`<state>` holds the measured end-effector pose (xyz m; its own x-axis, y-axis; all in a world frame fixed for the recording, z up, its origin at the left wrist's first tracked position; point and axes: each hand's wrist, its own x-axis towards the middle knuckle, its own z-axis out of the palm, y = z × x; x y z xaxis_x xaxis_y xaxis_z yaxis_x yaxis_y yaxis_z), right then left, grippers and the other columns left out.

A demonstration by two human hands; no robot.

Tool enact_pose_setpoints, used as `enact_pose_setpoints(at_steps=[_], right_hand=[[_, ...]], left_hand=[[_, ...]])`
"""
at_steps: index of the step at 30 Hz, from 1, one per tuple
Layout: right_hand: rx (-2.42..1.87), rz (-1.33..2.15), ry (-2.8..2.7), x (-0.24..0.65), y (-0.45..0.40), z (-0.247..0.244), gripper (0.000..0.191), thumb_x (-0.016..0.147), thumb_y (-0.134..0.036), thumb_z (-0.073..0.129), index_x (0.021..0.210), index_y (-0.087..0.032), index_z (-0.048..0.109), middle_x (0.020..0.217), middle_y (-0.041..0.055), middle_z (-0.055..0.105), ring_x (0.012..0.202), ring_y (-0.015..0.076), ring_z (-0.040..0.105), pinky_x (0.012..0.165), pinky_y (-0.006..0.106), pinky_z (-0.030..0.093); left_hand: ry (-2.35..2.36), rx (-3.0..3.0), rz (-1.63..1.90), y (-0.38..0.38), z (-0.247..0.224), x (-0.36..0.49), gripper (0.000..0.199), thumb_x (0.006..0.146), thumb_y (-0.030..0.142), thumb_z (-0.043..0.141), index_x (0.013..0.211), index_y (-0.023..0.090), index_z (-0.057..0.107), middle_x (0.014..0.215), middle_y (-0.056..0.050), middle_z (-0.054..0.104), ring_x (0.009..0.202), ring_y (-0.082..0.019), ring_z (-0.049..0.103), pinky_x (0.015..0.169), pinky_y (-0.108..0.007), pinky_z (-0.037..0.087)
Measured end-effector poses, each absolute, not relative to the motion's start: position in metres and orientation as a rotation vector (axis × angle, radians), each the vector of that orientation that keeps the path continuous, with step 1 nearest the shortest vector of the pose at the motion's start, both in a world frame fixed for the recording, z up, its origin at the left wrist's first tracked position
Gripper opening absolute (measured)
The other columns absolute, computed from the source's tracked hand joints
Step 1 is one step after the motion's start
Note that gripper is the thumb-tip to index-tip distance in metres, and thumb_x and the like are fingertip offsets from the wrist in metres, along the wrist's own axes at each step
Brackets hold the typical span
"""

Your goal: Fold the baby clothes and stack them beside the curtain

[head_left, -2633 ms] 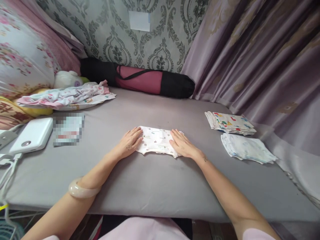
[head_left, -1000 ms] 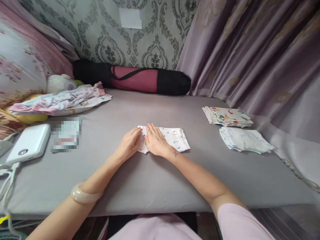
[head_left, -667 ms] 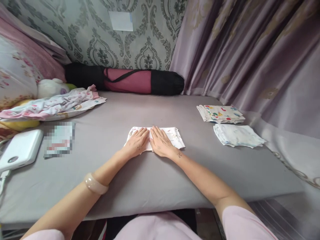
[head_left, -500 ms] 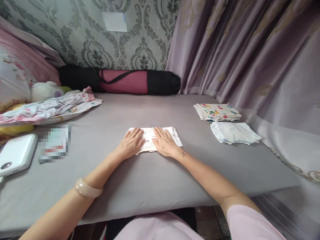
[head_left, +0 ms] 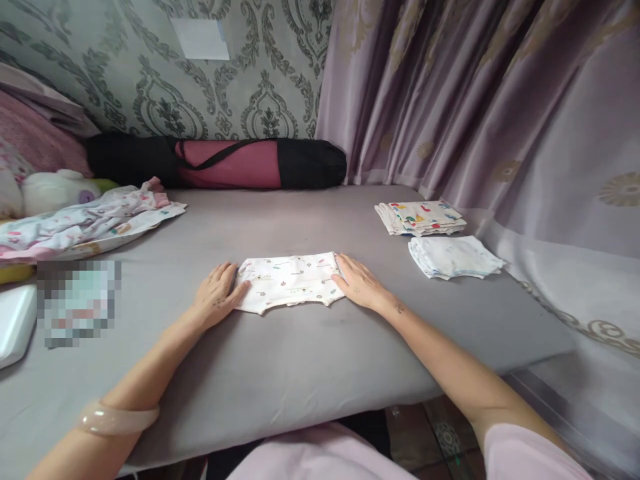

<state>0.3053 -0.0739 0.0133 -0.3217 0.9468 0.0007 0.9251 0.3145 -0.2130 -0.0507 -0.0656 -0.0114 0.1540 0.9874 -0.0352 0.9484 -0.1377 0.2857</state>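
A white folded cloth with small printed figures (head_left: 290,281) lies flat on the grey-covered surface (head_left: 300,353) in front of me. At its left edge rests my left hand (head_left: 216,292), fingers stretched out, the thumb touching the cloth. My right hand (head_left: 361,283) lies at the right edge with its fingers extended and fingertips on the fabric. Neither hand grips anything. To the right are a folded stack with colourful prints (head_left: 425,219) and, nearer, a paler folded stack (head_left: 454,257).
A black and maroon long bag (head_left: 230,163) lies along the wall. At the left are crumpled printed clothes (head_left: 95,217), a plush toy (head_left: 57,192), a blurred packet (head_left: 83,303) and a white device (head_left: 16,323). Purple curtains (head_left: 430,87) hang at the right.
My hands have moved apart, from on top of the cloth to its two side edges. The cloth now looks wider, with more of its print uncovered. The view has shifted slightly right.
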Motion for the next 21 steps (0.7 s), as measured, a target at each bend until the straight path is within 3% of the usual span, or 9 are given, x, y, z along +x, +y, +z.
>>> enact_pose_setpoints(at_steps=[5, 9, 13, 17, 21], right_hand=[[-1.898, 0.16, -2.302, 0.309, -0.079, 0.024, 0.034, 0.099, -0.032, 0.04, 0.122, -0.017, 0.061, 0.124, 0.0132, 0.062, 0.116, 0.0242, 0.055, 0.099, 0.033, 0.038], [-2.069, 0.271, -2.084, 0.3, -0.074, 0.03, 0.028, 0.097, -0.029, 0.043, 0.109, -0.019, 0.066, 0.11, 0.0114, 0.068, 0.102, 0.021, 0.061, 0.083, 0.027, 0.041], [-2.171, 0.524, -1.881, 0.293, -0.061, 0.029, 0.027, 0.092, -0.039, 0.051, 0.096, -0.02, 0.07, 0.1, 0.0089, 0.073, 0.091, 0.0203, 0.065, 0.069, 0.025, 0.039], [-2.142, 0.686, -1.844, 0.293, -0.053, 0.025, 0.03, 0.088, -0.045, 0.054, 0.084, -0.02, 0.07, 0.086, 0.0062, 0.074, 0.079, 0.0183, 0.065, 0.06, 0.024, 0.036], [-2.013, 0.663, -1.935, 0.291, -0.057, 0.025, 0.027, 0.085, -0.044, 0.057, 0.087, -0.02, 0.069, 0.09, 0.0057, 0.072, 0.081, 0.0186, 0.064, 0.063, 0.023, 0.039]], left_hand=[[2.011, 2.084, 0.314, -0.068, 0.0, -0.061, 0.061, 0.081, 0.062, 0.036, 0.108, 0.016, 0.066, 0.116, -0.017, 0.062, 0.116, -0.034, 0.052, 0.103, -0.045, 0.038], [2.054, 1.953, 0.312, -0.062, 0.005, -0.053, 0.055, 0.075, 0.064, 0.042, 0.09, 0.019, 0.07, 0.096, -0.015, 0.066, 0.102, -0.033, 0.057, 0.089, -0.039, 0.044], [2.05, 1.886, 0.274, -0.057, 0.012, -0.041, 0.047, 0.071, 0.061, 0.048, 0.075, 0.019, 0.069, 0.08, -0.012, 0.067, 0.091, -0.03, 0.061, 0.074, -0.033, 0.044], [1.971, 1.744, 0.323, -0.06, 0.018, -0.036, 0.047, 0.068, 0.061, 0.052, 0.077, 0.018, 0.067, 0.072, -0.007, 0.067, 0.075, -0.024, 0.062, 0.061, -0.029, 0.042], [1.925, 1.566, 0.554, -0.063, 0.018, -0.038, 0.058, 0.059, 0.063, 0.063, 0.094, 0.016, 0.066, 0.085, -0.008, 0.071, 0.074, -0.023, 0.065, 0.058, -0.027, 0.045]])
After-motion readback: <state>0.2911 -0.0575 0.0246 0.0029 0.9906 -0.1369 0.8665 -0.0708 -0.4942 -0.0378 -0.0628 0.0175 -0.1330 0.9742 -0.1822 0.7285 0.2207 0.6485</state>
